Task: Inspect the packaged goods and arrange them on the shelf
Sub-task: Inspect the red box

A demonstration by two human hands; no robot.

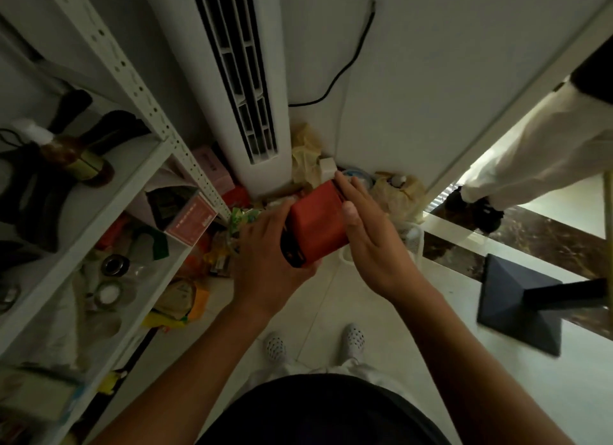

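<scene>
Two hands hold a red box (318, 225) at mid-frame, above the floor. The left hand (268, 262) curls its fingers round the box's lower end. The right hand (371, 235) lies flat against its right side, fingers straight. Loose packets (229, 232) crowd the floor behind, between the white shelf (132, 172) at left and a standing air conditioner (232, 79).

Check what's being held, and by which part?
Red rectangular box: left hand grips its near, dark-edged end; right hand presses flat against its right side.

Box (316, 227) between left hand (268, 262) and right hand (371, 235); shelf (146, 103) at left, air conditioner (265, 63) behind, possibly bags (306, 152) at its foot.
</scene>
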